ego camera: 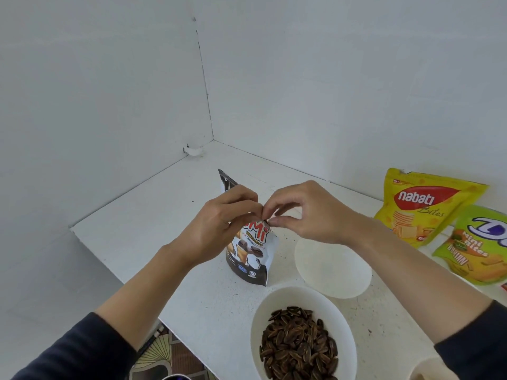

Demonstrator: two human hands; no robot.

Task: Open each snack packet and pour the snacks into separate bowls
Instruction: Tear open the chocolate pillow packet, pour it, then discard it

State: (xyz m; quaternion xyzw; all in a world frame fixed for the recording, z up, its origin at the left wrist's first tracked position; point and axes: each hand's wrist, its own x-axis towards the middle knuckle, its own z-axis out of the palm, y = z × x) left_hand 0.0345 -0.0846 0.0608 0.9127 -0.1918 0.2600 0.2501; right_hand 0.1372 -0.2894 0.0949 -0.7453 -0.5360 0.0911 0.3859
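Both hands pinch the top of a black and white foil snack packet. The left hand and the right hand have their fingers and thumbs curled on it, with their tips close together. The packet stands up on a flat white table with small dark crumbs on it. Just to the right of the packet sits an empty round white bowl. In front of the packet is a second white bowl with dark striped seeds in it. Far to its right a yellow snack bag and a green snack bag lean by the wall. Plain white walls meet in a corner behind the packet — the table fits into it. A patterned floor shows below the table edge.
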